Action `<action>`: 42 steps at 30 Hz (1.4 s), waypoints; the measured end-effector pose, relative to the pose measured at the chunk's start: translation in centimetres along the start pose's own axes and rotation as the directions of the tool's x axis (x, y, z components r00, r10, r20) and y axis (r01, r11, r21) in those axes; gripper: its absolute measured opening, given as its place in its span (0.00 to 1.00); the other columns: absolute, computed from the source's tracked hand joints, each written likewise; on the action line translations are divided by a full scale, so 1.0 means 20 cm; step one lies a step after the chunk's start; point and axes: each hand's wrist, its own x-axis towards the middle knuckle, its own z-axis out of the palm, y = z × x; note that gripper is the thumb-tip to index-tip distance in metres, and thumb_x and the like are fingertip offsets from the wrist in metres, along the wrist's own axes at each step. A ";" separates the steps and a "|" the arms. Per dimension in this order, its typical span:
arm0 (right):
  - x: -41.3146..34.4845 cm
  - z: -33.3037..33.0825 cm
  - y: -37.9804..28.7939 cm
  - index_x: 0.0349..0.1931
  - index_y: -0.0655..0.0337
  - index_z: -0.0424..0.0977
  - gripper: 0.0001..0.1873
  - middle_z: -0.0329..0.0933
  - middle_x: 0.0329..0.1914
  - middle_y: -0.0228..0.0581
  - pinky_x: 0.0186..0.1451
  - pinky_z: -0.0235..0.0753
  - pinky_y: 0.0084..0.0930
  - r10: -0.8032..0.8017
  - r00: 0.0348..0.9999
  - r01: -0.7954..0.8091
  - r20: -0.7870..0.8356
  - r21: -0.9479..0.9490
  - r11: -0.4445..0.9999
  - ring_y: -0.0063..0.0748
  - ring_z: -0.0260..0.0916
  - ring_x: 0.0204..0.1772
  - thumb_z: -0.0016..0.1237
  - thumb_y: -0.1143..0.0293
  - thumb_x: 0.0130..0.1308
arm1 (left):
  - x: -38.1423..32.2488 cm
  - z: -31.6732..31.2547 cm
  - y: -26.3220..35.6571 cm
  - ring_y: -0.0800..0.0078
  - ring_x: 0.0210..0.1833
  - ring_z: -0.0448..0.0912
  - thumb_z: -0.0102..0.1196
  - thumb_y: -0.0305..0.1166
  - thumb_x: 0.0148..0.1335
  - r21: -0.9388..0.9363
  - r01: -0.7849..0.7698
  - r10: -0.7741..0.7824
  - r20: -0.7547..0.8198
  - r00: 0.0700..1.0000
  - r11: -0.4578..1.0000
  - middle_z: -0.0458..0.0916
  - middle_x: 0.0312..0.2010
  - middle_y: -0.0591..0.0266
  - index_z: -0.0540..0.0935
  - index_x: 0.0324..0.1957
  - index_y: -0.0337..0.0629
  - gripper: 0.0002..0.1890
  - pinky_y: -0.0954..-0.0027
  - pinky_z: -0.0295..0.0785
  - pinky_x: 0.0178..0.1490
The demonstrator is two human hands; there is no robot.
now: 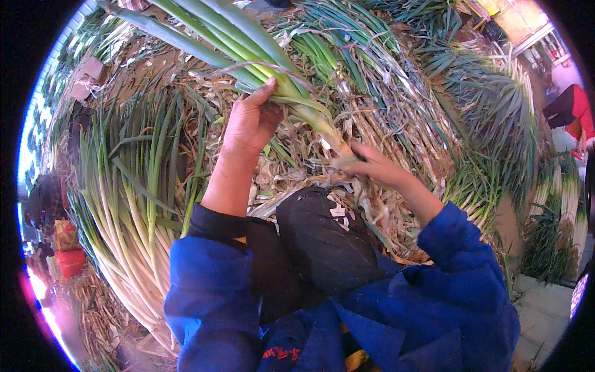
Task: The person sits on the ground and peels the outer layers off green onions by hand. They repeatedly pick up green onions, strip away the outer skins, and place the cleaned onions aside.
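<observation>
My left hand (pixel 254 115) is closed around a large scallion (pixel 320 123), just below where its green leaves fan out. The leaves point to the upper left, and the pale stem slants down to the right. A dry brownish strip of leaf hangs across the leaves above my thumb. At the lower end of the stem, my right hand (pixel 372 162) has thumb and fingers around it; the fingertips are blurred. Beneath both hands lies a litter of dry peeled leaves (pixel 279 172). My knee in dark trousers (pixel 320 232) is just below my right hand.
To the left lies a heap of clean white-stemmed scallions (pixel 135 223). Unpeeled scallions (pixel 386 107) with dry brown sheaths lie to the right. Further right are more scallion piles (pixel 492 102) and a person in red (pixel 581 111). A red bag (pixel 69 263) stands at far left.
</observation>
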 end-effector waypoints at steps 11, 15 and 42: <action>0.46 0.19 -0.40 0.44 0.72 0.68 0.24 0.75 0.38 0.46 0.47 0.68 0.26 -0.336 0.862 0.443 -0.379 0.242 0.864 0.31 0.70 0.40 0.58 0.68 0.47 | -0.03 -0.01 0.04 0.64 0.46 0.73 0.51 0.31 0.59 0.050 -0.008 0.018 -0.196 0.980 0.999 0.76 0.43 0.60 0.72 0.47 0.42 0.14 0.58 0.66 0.52; 0.50 0.30 -0.36 0.38 0.70 0.71 0.18 0.75 0.33 0.43 0.43 0.68 0.27 -0.260 0.784 0.492 -0.563 0.309 0.814 0.31 0.69 0.36 0.57 0.73 0.46 | -0.02 -0.04 0.03 0.67 0.41 0.75 0.51 0.29 0.58 0.032 -0.087 0.092 -0.201 0.975 0.996 0.77 0.39 0.59 0.74 0.45 0.38 0.13 0.62 0.70 0.42; -0.36 -0.40 0.83 0.46 0.65 0.65 0.20 0.72 0.38 0.58 0.44 0.68 0.44 0.167 0.601 -0.692 -0.782 -0.404 0.598 0.56 0.70 0.43 0.46 0.63 0.56 | -0.09 -0.36 0.44 0.62 0.50 0.70 0.50 0.36 0.61 -0.194 -0.428 0.283 -0.507 0.814 0.883 0.73 0.46 0.59 0.71 0.48 0.43 0.15 0.54 0.62 0.58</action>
